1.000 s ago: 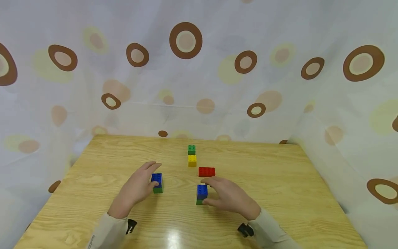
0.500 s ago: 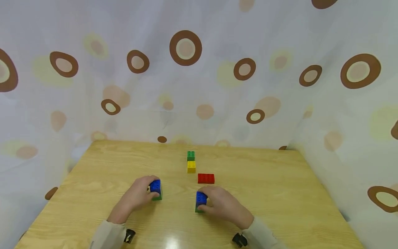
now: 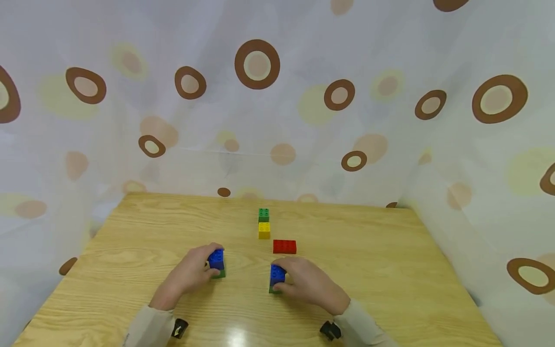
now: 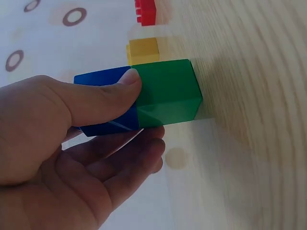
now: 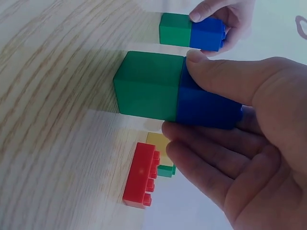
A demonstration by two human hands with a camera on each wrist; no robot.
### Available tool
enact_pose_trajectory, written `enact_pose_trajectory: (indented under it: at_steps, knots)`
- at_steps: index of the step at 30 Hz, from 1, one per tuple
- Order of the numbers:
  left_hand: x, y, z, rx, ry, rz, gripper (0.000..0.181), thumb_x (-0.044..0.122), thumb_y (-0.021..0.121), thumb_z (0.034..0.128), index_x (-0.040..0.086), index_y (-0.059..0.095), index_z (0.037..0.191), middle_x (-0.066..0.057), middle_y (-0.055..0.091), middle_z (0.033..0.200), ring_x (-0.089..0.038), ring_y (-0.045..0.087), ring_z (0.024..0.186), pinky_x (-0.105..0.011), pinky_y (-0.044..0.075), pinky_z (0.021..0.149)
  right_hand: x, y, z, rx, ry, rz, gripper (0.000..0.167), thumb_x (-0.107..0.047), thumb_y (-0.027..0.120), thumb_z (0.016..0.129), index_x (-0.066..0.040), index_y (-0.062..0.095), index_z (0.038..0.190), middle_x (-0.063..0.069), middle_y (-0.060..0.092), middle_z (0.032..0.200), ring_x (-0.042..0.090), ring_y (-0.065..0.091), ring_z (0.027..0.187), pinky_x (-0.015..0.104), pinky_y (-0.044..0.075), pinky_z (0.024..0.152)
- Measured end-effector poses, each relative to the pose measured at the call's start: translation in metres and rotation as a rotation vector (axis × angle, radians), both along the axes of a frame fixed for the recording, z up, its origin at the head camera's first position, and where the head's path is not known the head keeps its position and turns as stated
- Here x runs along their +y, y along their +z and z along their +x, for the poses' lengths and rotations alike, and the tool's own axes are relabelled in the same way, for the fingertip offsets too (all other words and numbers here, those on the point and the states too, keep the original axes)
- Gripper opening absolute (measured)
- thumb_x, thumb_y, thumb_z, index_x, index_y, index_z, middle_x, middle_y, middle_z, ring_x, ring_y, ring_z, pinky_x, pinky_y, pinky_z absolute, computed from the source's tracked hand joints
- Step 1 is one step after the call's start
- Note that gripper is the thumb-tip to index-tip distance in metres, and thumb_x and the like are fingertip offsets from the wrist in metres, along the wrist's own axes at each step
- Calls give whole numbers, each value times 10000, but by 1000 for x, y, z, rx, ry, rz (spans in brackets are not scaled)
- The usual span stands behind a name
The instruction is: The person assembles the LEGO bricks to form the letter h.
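Note:
On the left of the table's middle, my left hand [image 3: 191, 272] pinches a stack of two toy building bricks, the upper one blue [image 3: 217, 260] and the lower one green [image 4: 168, 91]. Its thumb lies on the blue brick's near side, the tip at the seam, with fingers opposite. A matching stack stands a little to the right, also blue [image 5: 206, 105] over green [image 5: 148, 86]. My right hand [image 3: 310, 284] holds that one between thumb and fingers, mostly at the blue brick. Both stacks are upright, and fingers cover parts of the blue bricks.
Beyond the right stack lies a long red brick [image 3: 284, 246]. Farther back sit a yellow brick [image 3: 264, 231] and, just behind it, a green brick [image 3: 263, 215]. A patterned white curtain [image 3: 208, 115] encloses the wooden table [image 3: 368, 270] at the back and sides.
One second ago both hands were spread around the stacks; thumbs and fingers have since closed on them. Over the last half second hands and stacks look nearly unchanged, with the view slightly shifted.

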State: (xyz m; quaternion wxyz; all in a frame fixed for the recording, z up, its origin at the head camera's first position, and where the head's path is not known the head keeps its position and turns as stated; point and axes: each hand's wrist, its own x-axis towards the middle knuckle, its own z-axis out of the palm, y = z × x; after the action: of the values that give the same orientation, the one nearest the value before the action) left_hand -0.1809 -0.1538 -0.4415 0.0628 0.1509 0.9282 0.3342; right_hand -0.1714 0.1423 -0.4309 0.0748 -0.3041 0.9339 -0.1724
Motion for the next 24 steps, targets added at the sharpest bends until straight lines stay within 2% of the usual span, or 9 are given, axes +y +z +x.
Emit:
enact_pose_trajectory:
  at_steps: [6, 11, 16, 24]
  knots:
    - [19, -3, 2, -60, -27, 85, 488, 4, 741, 898, 24, 562, 1351, -173, 654, 1273, -334, 646, 1145, -509, 562, 929, 11, 3, -3, -43, -24, -78, 510, -284, 748, 938, -41, 607, 1364, 71, 693, 1274, 194, 685, 1094, 362, 584, 906]
    - [37, -4, 2, -50, -118, 117, 452, 46, 743, 910, 25, 555, 1321, -155, 665, 1226, -289, 654, 1065, -471, 576, 876, 28, 11, -5, -33, -56, -137, 483, -250, 748, 938, -24, 612, 1342, 85, 702, 1235, 221, 697, 1080, 368, 595, 878]
    - [56, -5, 4, -23, -206, 125, 415, 85, 748, 917, 43, 566, 1287, -112, 674, 1188, -236, 642, 1027, -439, 573, 864, 46, 19, -3, -40, -80, -172, 454, -224, 752, 933, -29, 627, 1323, 117, 687, 1266, 260, 698, 1093, 417, 594, 881]
    - [84, -6, 8, -15, -285, 139, 383, 154, 764, 919, 79, 605, 1259, -37, 673, 1158, -152, 634, 1000, -323, 567, 871, 61, 21, 5, -38, -61, -158, 439, -218, 769, 917, -29, 653, 1296, 117, 701, 1244, 245, 706, 1049, 390, 603, 843]
